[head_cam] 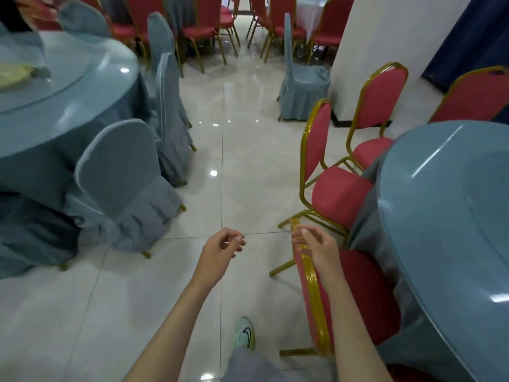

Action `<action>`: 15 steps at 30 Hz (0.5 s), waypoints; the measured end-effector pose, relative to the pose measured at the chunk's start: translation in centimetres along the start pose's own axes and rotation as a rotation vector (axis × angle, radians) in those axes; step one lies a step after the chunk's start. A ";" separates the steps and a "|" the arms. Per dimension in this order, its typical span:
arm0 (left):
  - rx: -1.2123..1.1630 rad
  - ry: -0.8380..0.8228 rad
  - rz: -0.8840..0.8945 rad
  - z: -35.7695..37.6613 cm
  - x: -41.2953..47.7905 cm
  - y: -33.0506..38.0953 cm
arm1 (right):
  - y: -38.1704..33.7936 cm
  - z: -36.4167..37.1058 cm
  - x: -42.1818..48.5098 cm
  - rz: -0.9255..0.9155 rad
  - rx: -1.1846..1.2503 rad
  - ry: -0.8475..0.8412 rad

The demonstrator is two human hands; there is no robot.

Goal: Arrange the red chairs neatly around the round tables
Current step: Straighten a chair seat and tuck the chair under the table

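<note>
A round table (451, 205) with a blue-grey top and cloth fills the right side. Three red chairs with gold frames stand along its left edge: the nearest red chair (358, 296) at lower right, a second red chair (334, 191) beyond it, and a third red chair (381, 106) further back. My right hand (316, 248) hovers just above the top of the nearest chair's backrest, fingers loosely curled, holding nothing. My left hand (220, 253) hangs over the tiled floor to the left, fingers relaxed and empty.
Another round table (63, 86) on the left is ringed by blue-grey covered chairs (124, 175). One covered chair (301, 84) stands by a white pillar (385, 31). More red chairs (203, 26) crowd the back. A tiled aisle (242, 161) runs between the tables.
</note>
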State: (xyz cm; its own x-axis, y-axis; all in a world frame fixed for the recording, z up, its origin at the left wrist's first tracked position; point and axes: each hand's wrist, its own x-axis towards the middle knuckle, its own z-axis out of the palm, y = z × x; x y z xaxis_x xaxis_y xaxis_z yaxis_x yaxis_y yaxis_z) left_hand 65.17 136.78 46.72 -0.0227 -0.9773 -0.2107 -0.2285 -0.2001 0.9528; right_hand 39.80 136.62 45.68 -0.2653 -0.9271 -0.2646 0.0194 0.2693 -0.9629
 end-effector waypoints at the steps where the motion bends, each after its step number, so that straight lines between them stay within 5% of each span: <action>1: 0.015 -0.026 0.007 -0.1 1.5 0.5 | -0.3 0.4 1.4 0.011 0.008 0.022; 15: -0.002 -0.090 0.020 -2.5 25.1 4.8 | -4.6 4.1 19.2 0.065 -0.065 0.054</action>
State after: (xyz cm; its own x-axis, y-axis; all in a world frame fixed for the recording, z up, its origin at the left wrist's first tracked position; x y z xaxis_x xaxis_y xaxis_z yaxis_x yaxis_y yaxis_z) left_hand 65.97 111.07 46.56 -0.1149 -0.9709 -0.2100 -0.2256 -0.1804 0.9574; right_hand 38.58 116.48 44.85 -0.3171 -0.8923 -0.3213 -0.0237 0.3462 -0.9379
